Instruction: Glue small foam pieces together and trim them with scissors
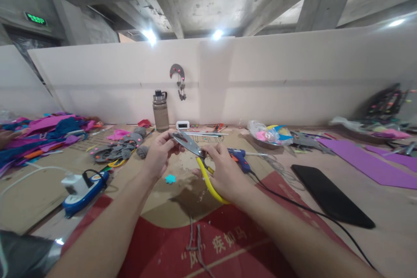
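My right hand point(224, 169) is closed around scissors point(208, 182) with yellow handles and metal blades. The blades point up and to the left, toward my left hand point(161, 153). That hand is closed in a pinch beside the blade tips; whatever lies between its fingers is too small to make out. Under the hands, a small turquoise flower-shaped piece point(170, 179) lies on the cardboard point(159, 213). Closer to me, strands of grey yarn point(199, 243) rest on the cardboard's red printed part.
A blue glue gun point(239, 158) with a black cable lies beyond my right hand. At right is a black phone-like slab point(332, 195); at left, a power strip point(85, 195). Grey felt pieces point(114, 151), a bottle point(160, 113) and purple sheets point(368, 160) lie around.
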Demonstrator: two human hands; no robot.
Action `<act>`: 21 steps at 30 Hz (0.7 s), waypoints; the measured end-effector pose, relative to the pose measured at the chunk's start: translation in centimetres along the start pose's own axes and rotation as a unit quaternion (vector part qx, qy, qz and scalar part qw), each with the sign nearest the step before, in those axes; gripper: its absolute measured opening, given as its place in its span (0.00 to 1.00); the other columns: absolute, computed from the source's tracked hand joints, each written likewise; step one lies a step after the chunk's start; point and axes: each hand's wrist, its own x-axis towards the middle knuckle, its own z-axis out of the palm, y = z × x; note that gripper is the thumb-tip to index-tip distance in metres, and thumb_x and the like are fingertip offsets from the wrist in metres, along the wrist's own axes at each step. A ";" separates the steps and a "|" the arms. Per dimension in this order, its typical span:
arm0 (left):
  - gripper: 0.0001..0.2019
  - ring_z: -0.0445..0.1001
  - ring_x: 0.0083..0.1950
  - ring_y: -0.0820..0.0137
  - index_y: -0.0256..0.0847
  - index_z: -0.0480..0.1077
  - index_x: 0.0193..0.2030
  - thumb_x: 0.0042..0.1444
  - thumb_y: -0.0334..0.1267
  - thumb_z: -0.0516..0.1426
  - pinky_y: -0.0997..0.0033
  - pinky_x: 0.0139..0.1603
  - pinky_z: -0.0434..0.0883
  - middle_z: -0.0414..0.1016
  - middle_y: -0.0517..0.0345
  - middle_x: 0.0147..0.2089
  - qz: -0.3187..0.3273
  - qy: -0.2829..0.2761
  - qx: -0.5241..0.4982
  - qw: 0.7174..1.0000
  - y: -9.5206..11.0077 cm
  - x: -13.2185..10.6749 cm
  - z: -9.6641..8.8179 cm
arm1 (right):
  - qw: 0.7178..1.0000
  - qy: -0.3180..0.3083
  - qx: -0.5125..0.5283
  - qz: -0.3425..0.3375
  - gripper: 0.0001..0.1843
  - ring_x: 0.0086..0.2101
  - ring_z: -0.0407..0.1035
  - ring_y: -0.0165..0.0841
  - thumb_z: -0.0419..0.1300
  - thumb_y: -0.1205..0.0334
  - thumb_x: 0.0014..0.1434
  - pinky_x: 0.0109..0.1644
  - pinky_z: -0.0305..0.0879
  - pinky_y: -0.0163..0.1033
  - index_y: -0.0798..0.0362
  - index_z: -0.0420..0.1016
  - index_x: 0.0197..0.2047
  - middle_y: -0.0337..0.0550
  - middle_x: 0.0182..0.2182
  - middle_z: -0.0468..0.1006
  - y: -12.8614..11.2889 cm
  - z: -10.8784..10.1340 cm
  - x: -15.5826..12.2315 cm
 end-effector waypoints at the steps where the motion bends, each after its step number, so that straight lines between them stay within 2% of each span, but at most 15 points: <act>1: 0.07 0.66 0.24 0.77 0.36 0.71 0.33 0.44 0.30 0.57 0.78 0.25 0.61 0.70 0.59 0.26 -0.002 -0.006 0.003 1.000 0.0 0.0 0.1 | 1.000 -0.001 -0.001 0.001 0.25 0.37 0.64 0.34 0.60 0.50 0.51 0.44 0.64 0.42 0.49 0.64 0.51 0.45 0.40 0.61 0.0 0.0 0.0; 13: 0.02 0.64 0.23 0.78 0.36 0.69 0.29 0.46 0.31 0.57 0.77 0.25 0.59 0.68 0.61 0.24 -0.014 -0.060 0.015 0.998 0.0 0.0 0.0 | 1.000 -0.007 0.019 -0.004 0.24 0.37 0.65 0.34 0.61 0.49 0.51 0.45 0.64 0.42 0.49 0.64 0.50 0.45 0.41 0.62 0.3 0.0 0.1; 21: 0.03 0.64 0.23 0.77 0.35 0.70 0.28 0.45 0.32 0.58 0.77 0.25 0.59 0.69 0.60 0.23 -0.020 -0.057 0.048 0.997 -0.1 0.1 0.0 | 1.000 -0.020 0.016 0.004 0.25 0.37 0.65 0.34 0.60 0.47 0.52 0.44 0.64 0.41 0.49 0.64 0.50 0.46 0.41 0.62 0.2 -0.1 0.1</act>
